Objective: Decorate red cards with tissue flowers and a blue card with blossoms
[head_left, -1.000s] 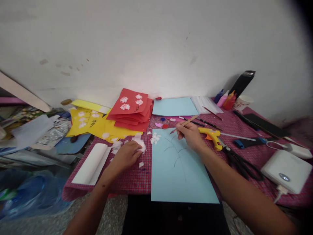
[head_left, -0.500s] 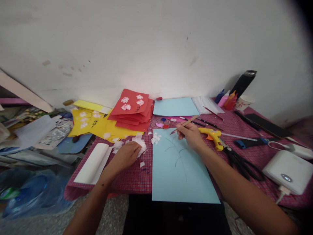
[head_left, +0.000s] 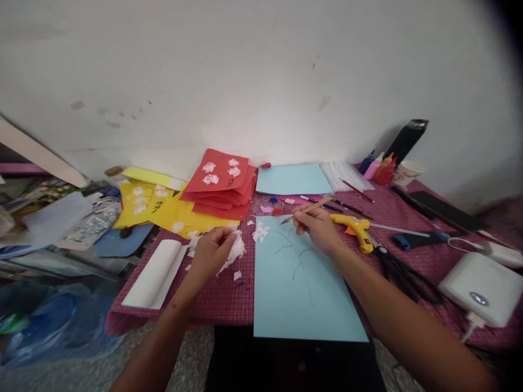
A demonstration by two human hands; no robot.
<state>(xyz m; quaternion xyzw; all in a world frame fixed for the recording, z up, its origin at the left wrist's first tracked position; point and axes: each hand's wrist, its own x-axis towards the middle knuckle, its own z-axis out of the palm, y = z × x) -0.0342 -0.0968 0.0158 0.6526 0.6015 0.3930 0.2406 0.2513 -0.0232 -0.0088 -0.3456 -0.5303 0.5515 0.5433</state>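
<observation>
A light blue sheet (head_left: pixel 286 305) lies in front of me, with a thin branch drawn on it in dark lines. My right hand (head_left: pixel 316 224) grips a wooden paintbrush (head_left: pixel 314 206) above the sheet's upper part, its tip pointing left. A small clump of crumpled white tissue (head_left: pixel 260 232) rests near the sheet's top left corner. Left of the sheet, my left hand (head_left: pixel 213 251) is closed in a pinch over torn white tissue pieces (head_left: pixel 236 253); what is between its fingertips is hidden. Just beyond the sheet is a clear paint palette (head_left: pixel 266 209) with pink, red and blue paint.
Red cards (head_left: pixel 224 179) with white-pink blossoms are stacked at the back, beside yellow cards (head_left: pixel 139 204). A white paper roll (head_left: pixel 153 275) lies left. On the right are a yellow glue gun (head_left: pixel 359 231), black scissors (head_left: pixel 404 275), a white box-shaped device (head_left: pixel 484 286) and paint bottles (head_left: pixel 384 169).
My left hand has shifted slightly left and up at the tissue pieces, uncovering more of them. My right hand and the paintbrush have moved only a little, the tip slightly left.
</observation>
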